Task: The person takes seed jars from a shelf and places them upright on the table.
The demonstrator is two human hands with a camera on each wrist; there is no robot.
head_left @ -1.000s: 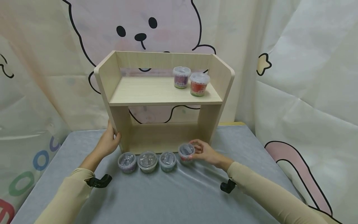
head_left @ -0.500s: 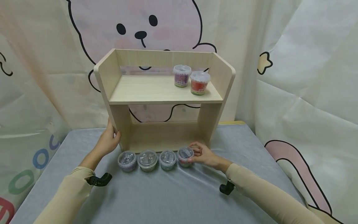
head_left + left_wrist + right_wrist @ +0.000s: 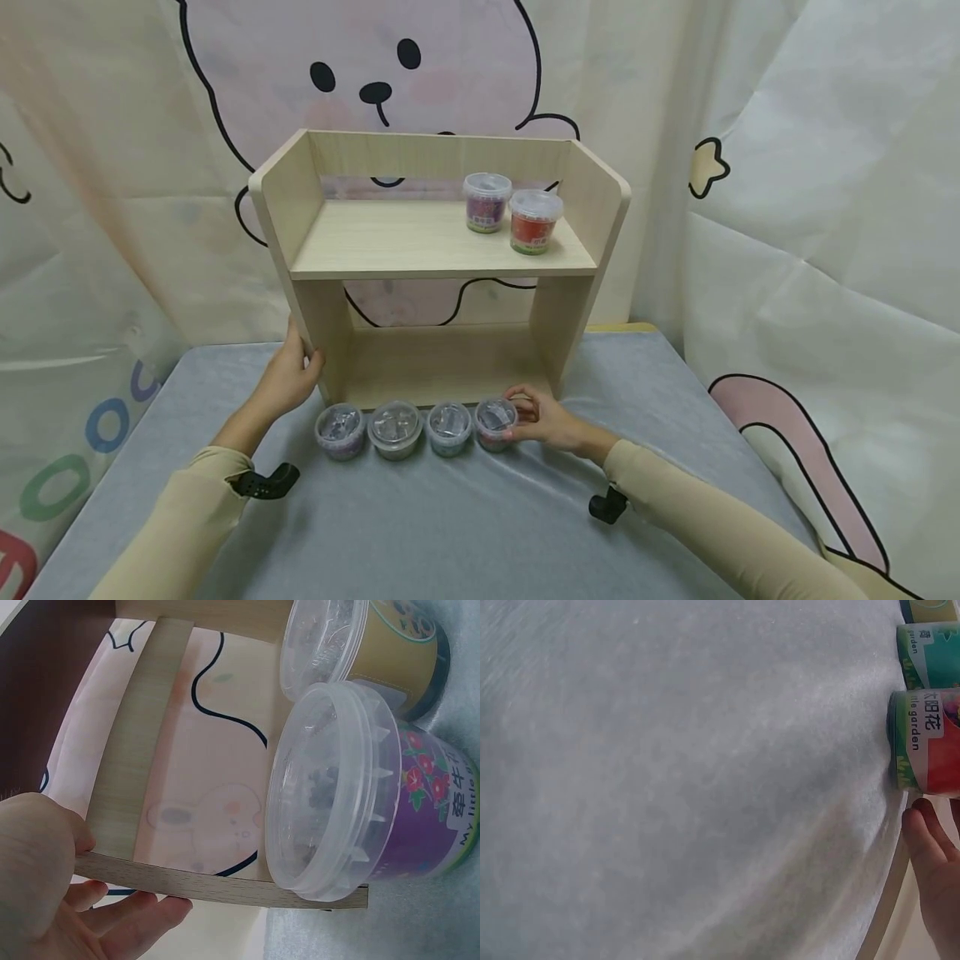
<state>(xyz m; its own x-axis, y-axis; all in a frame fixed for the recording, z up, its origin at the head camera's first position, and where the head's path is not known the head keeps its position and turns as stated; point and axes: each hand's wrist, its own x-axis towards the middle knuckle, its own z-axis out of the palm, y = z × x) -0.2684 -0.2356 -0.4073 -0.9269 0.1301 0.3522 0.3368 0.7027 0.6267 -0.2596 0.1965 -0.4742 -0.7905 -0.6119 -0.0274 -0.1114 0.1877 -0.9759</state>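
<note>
Four small lidded plastic tubs stand in a row on the grey table in front of a wooden shelf (image 3: 442, 250): a purple tub (image 3: 341, 432), a tan tub (image 3: 395, 429), a green tub (image 3: 449, 428) and a red tub (image 3: 496, 423). My right hand (image 3: 536, 415) holds the red tub at the row's right end; in the right wrist view its fingers (image 3: 934, 862) lie just beside the red tub (image 3: 930, 742). My left hand (image 3: 298, 371) grips the shelf's left side panel (image 3: 225, 881), close to the purple tub (image 3: 360, 795).
On the upper shelf board stand another purple tub (image 3: 487, 202) and another red tub (image 3: 536, 221), at the right. The lower bay (image 3: 442, 362) holds nothing. Printed curtains (image 3: 810, 208) hang behind and to both sides. Grey table cover (image 3: 450, 525) stretches toward me.
My right hand has brought the red tub slightly down and left, so it now stands beside the green tub. The left hand has stayed on the shelf panel.
</note>
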